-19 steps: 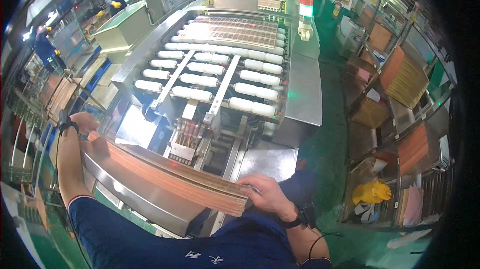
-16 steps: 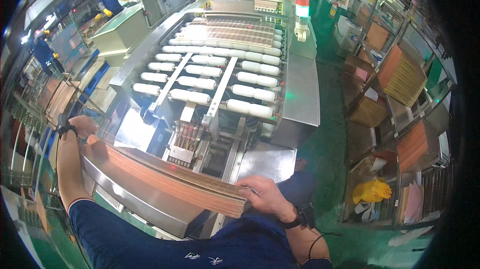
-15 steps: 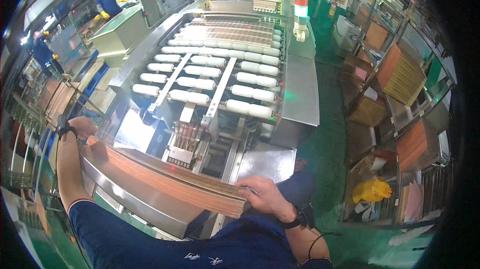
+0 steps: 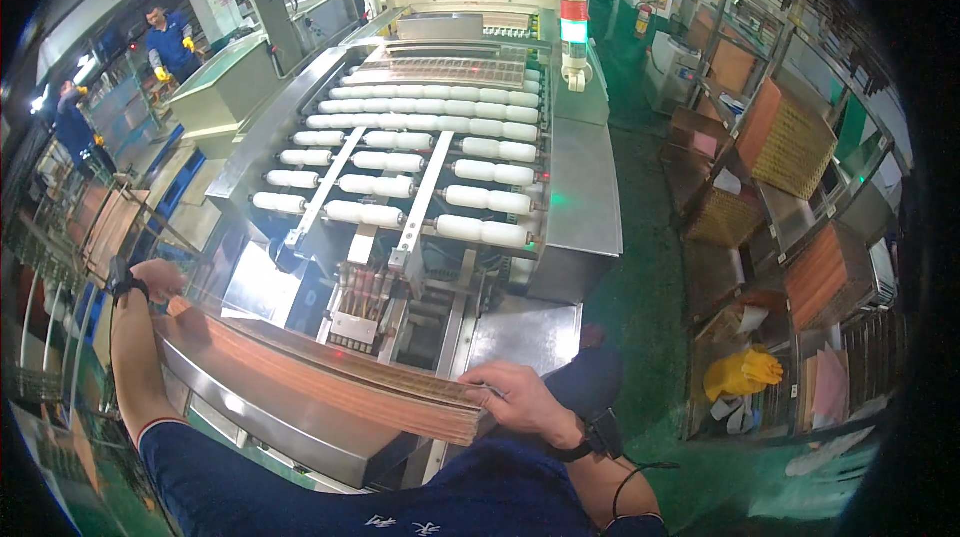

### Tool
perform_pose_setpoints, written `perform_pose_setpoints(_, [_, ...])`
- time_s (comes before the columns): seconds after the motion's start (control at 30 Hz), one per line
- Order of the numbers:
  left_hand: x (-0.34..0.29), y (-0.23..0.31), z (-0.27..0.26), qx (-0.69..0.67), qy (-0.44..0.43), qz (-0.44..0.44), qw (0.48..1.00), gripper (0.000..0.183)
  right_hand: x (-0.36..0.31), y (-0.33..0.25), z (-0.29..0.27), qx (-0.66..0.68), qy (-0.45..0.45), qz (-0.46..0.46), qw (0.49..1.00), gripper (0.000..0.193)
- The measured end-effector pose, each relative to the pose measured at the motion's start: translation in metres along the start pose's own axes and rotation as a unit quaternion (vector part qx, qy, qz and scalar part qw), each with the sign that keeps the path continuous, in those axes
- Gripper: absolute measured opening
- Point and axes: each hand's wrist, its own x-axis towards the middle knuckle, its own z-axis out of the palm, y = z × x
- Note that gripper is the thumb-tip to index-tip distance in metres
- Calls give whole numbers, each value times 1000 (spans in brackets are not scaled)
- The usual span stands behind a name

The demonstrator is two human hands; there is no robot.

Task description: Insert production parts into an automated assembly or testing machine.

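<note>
Pinching the right end of the copper-coloured stack of thin, flat panels (image 4: 320, 377), your right hand (image 4: 515, 399) likely steadies it over the silver sheet-metal support (image 4: 290, 434), while your left hand's (image 4: 158, 281) grip, near the other end, is unclear.

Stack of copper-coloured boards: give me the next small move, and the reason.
Perhaps raise the right end of the top board on the stack slightly: the right hand grips that end, the left hand is near the other, and the front white rollers carry no board.
</note>
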Motion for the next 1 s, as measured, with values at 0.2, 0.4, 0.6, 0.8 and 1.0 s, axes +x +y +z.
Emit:
perform_pose_setpoints(0.2, [14,-16,-3,-53,-19,12,998,44,0,-5,-3,-3,-12,17,1000,21])
perform_pose_setpoints(0.4, [-3,-34,-6,-7,-11,1,1000,45,4,-6,1,8,-11,1,1000,21])
perform_pose_setpoints(0.6, [-11,-10,-4,-18,-4,-1,1000,45,2,-3,-1,18,-20,10,1000,27])
perform_pose_setpoints(0.8, [-16,-7,-1,-38,14,4,999,43,1,0,0,19,-13,6,1000,27])
perform_pose_setpoints(1.0, [-29,1,-2,-26,22,-4,999,43,2,-2,0,17,-14,8,1000,27])
